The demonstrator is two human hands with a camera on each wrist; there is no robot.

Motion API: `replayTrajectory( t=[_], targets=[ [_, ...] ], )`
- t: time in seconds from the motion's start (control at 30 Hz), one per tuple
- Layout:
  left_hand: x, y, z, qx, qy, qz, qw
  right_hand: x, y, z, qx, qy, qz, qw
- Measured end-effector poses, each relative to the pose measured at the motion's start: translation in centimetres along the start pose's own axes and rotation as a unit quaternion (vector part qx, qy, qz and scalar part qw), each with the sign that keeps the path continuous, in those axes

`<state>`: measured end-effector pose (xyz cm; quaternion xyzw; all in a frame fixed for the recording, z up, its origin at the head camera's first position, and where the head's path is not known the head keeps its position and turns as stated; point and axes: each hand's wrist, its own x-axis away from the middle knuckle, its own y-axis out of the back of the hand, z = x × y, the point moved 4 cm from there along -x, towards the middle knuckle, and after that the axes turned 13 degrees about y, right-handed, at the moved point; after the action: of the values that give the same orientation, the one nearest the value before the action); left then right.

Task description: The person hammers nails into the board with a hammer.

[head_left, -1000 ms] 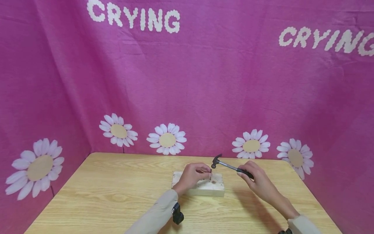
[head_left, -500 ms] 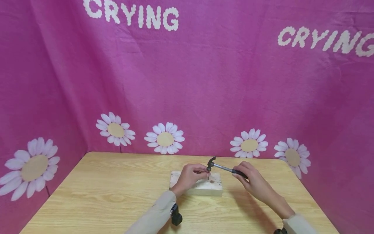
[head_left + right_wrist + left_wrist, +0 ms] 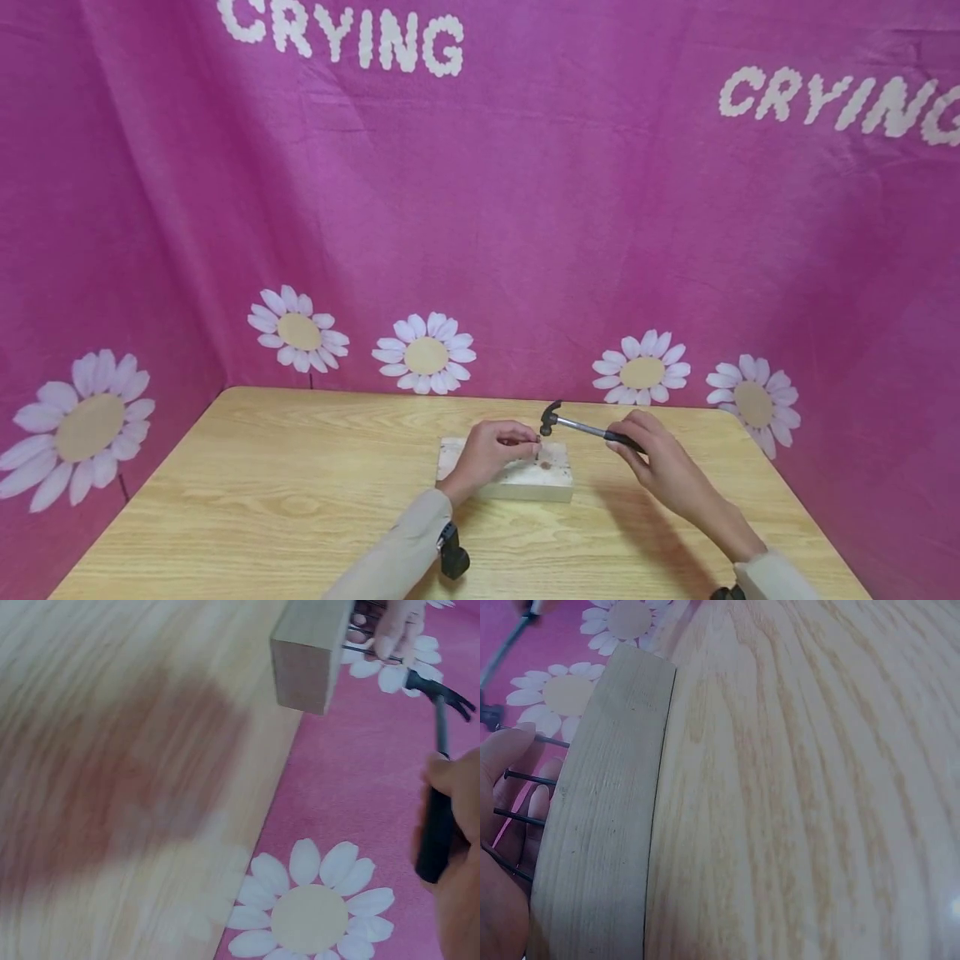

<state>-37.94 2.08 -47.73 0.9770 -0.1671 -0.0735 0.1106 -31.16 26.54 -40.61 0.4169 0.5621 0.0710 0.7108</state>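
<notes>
A pale wooden block (image 3: 525,493) lies flat on the table. Over its top, my left hand (image 3: 486,454) pinches an upright nail (image 3: 553,741) between thumb and finger. Several other nails (image 3: 529,778) stick up from the block beside the left fingers, as the left wrist view shows. My right hand (image 3: 663,467) grips a small claw hammer (image 3: 581,427) by its black handle. The hammer's dark head (image 3: 549,418) is just above the pinched nail, close to the left fingertips. In the right wrist view, the hammer's claw (image 3: 454,701) points away from the block.
The light wood-grain table (image 3: 300,483) spreads out around the block. Behind it and at both sides hangs a pink cloth (image 3: 525,208) with white daisies and lettering. Black wrist cameras (image 3: 453,552) are strapped over the beige sleeves (image 3: 397,546).
Half a second ago the hammer head had come down and left onto the nail; now it is lifted slightly up and right again. The left hand keeps its pinch on the nail.
</notes>
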Motion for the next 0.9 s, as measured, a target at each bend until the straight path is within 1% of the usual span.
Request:
replayTrajectory(
  t=[0.1, 0.17, 0.3, 0.37, 0.4, 0.53, 0.57, 0.67, 0.73, 0.77, 0.83, 0.87, 0.9],
  targets=[
    [0.0, -0.1, 0.0, -0.006, 0.002, 0.001, 1.0000, -0.2, 0.5, 0.0, 0.008, -0.012, -0.034, 0.9993],
    [-0.1, -0.1, 0.1, -0.008, 0.004, 0.002, 1.0000, -0.3, 0.6, 0.0, 0.010, -0.009, -0.039, 0.9991],
    [-0.1, -0.1, 0.3, -0.020, 0.009, -0.004, 0.9998, -0.3, 0.1, 0.3, 0.025, 0.024, 0.000, 0.9994],
    [0.0, -0.1, 0.3, -0.026, 0.011, -0.005, 0.9996, -0.2, -0.2, 0.3, 0.031, 0.032, 0.009, 0.9990],
    [0.1, 0.0, 0.3, -0.030, 0.013, -0.006, 0.9994, -0.1, -0.3, 0.3, 0.031, 0.030, 0.006, 0.9991],
    [0.0, 0.0, 0.2, -0.032, 0.008, -0.007, 0.9994, -0.1, 0.3, 0.0, 0.021, -0.002, -0.024, 0.9995],
    [0.0, 0.1, 0.2, -0.031, 0.008, -0.009, 0.9994, -0.2, 0.2, 0.0, 0.020, 0.000, -0.024, 0.9995],
    [0.1, 0.1, 0.3, -0.033, 0.006, -0.011, 0.9994, -0.5, 0.0, 0.1, 0.035, 0.028, 0.005, 0.9990],
    [0.0, 0.1, 0.2, -0.034, 0.005, -0.012, 0.9993, -0.8, 0.0, 0.3, 0.058, 0.053, 0.025, 0.9966],
    [0.1, 0.0, 0.2, -0.035, 0.005, -0.013, 0.9993, -1.0, 0.1, 0.3, 0.065, 0.063, 0.029, 0.9955],
    [0.1, -0.1, 0.2, -0.029, 0.005, -0.014, 0.9995, -1.2, 0.3, 0.5, 0.064, 0.057, 0.019, 0.9961],
    [0.5, -0.1, -0.3, -0.029, 0.006, -0.015, 0.9995, -1.3, 0.5, 0.5, 0.060, 0.043, 0.011, 0.9972],
    [0.4, -0.1, -0.2, -0.027, 0.008, -0.013, 0.9995, -1.3, 0.6, 0.5, 0.053, 0.029, 0.003, 0.9981]
  ],
)
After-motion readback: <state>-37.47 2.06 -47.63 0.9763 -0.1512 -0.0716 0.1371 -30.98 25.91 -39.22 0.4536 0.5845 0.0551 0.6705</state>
